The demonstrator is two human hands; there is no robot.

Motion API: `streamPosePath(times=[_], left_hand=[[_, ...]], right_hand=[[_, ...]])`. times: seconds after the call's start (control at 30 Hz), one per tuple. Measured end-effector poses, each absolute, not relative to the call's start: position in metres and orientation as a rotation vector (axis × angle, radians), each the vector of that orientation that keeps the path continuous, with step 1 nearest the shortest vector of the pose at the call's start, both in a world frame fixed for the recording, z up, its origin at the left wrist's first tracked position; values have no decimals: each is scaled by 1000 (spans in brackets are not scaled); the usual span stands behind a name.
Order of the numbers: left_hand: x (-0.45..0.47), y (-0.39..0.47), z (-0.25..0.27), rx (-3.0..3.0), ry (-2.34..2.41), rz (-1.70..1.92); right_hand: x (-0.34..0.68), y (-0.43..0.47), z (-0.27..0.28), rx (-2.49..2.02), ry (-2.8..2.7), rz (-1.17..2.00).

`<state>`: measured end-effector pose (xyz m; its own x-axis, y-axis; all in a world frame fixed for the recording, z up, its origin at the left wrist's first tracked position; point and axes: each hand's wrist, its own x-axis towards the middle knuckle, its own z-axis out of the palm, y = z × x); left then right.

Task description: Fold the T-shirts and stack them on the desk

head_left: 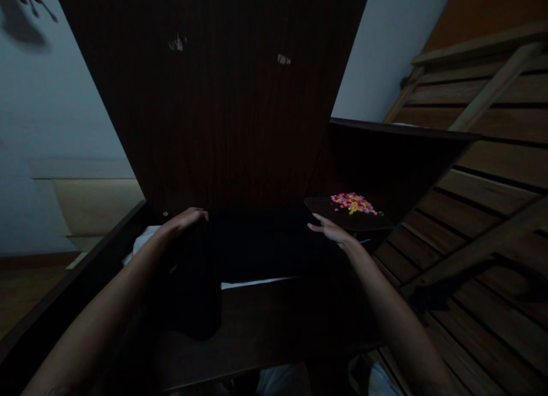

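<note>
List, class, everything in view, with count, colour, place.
Cloth: one, black, centre
White material: count unclear, white, beside cloth
Upright panel: one, dark brown, behind cloth
Board: one, dark brown, below cloth
Open compartment: one, dark, right
Small pieces: many, pink, red, yellow, right of cloth
Slatted structure: one, brown, far right
Strap-like item: one, black, lower right
Wall: one, bluish, background
Cream panel: one, cream, left
Floor: one, brown, left
Hanging strands: several, dark, top left
Left hand: one, bare, at cloth
Right hand: one, bare, at cloth

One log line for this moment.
left hand: at black cloth, grip unclear | right hand: at cloth's right side, grip unclear | nearby: small pink and yellow pieces
</note>
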<state>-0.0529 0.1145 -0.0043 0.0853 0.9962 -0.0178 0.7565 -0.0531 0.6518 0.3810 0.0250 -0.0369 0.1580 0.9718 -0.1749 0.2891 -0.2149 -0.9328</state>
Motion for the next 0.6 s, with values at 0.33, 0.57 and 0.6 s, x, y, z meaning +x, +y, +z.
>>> streamPosePath(times=[0.33,0.57,0.6], left_hand=[[-26,1,-80,2517,1964,489],[-41,-73,-115,2320,2062,422],[-43,-77,-114,2307,2033,439]], right_hand=[[384,31,-84,-1873,-1407,910],[375,27,-80,-2066,-1677,598],[371,25,-79,-2121,-1716,548]])
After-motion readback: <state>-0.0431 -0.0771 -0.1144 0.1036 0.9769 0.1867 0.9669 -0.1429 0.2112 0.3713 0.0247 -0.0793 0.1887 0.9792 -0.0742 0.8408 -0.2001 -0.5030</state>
